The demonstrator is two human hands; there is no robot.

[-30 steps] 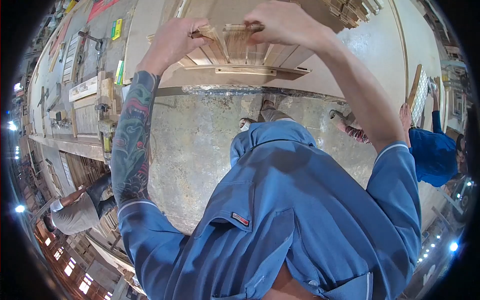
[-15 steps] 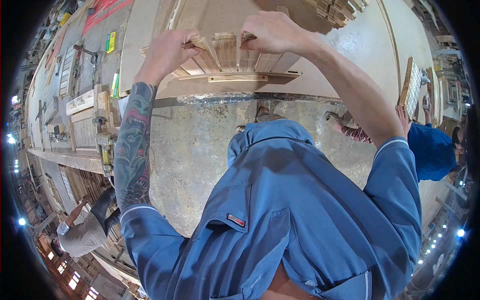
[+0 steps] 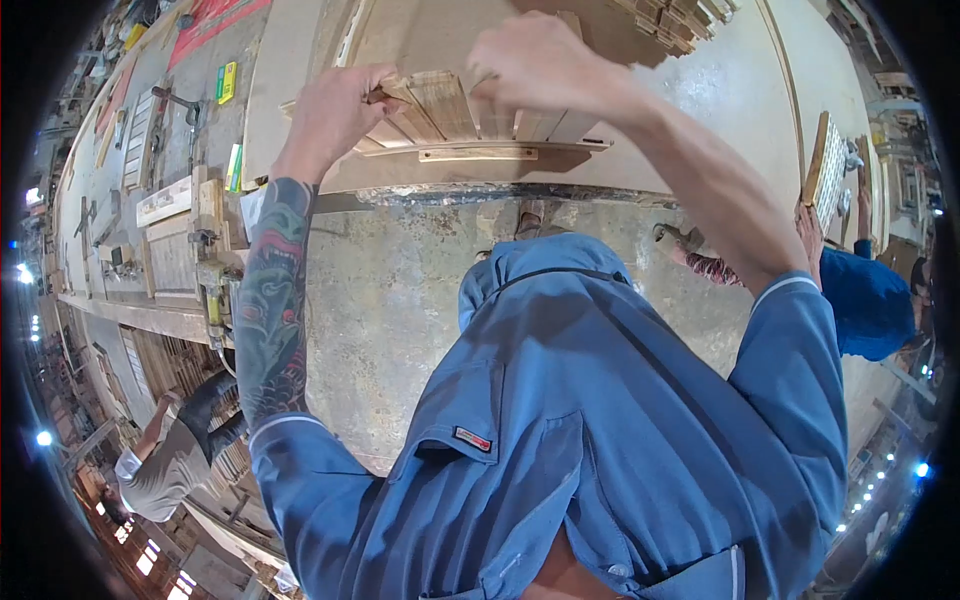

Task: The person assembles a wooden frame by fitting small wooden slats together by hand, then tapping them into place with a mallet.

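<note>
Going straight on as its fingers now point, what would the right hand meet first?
Likely the wooden slats just ahead of the right hand, though blur leaves depth unclear.

Between your left hand [image 3: 345, 112] and your blurred right hand [image 3: 540, 68], a narrow passage opens above the wooden slats [image 3: 440, 106], which block its near side. Rightward, the pale tabletop [image 3: 730, 95] gives you broad room, bounded ahead by stacked wood strips [image 3: 685, 22] and crossed by your right forearm [image 3: 700, 160]. A long strip [image 3: 352, 28] restricts passage just ahead of your left hand.
</note>
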